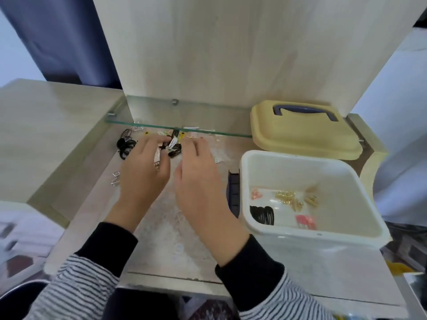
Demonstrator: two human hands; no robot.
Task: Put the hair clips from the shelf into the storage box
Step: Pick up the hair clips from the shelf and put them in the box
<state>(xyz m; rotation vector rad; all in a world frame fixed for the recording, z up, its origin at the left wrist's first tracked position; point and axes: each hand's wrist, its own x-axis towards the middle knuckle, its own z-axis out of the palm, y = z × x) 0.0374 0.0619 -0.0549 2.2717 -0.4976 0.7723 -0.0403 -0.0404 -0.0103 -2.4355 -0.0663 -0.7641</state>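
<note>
Loose hair clips lie on the shelf (161, 227) under a glass pane. My left hand (143, 167) grips a pale card of clips (157, 158), its fingertips on a small pile of black clips (174, 150). My right hand (198, 169) hovers beside it with fingers extended toward the same pile, holding nothing. Black hair ties (126, 145) lie left of my left hand, and silver clips (115, 177) sit nearer the shelf's left edge. The white storage box (346, 236) stands open at the right with black, gold and pink clips (286, 205) on its bottom.
The box's yellow lid (307, 135) with a blue handle lies behind the box. A glass pane (184, 122) spans the back above the shelf. A dark blue latch (233, 195) sticks out of the box's left side. A wooden panel rises behind.
</note>
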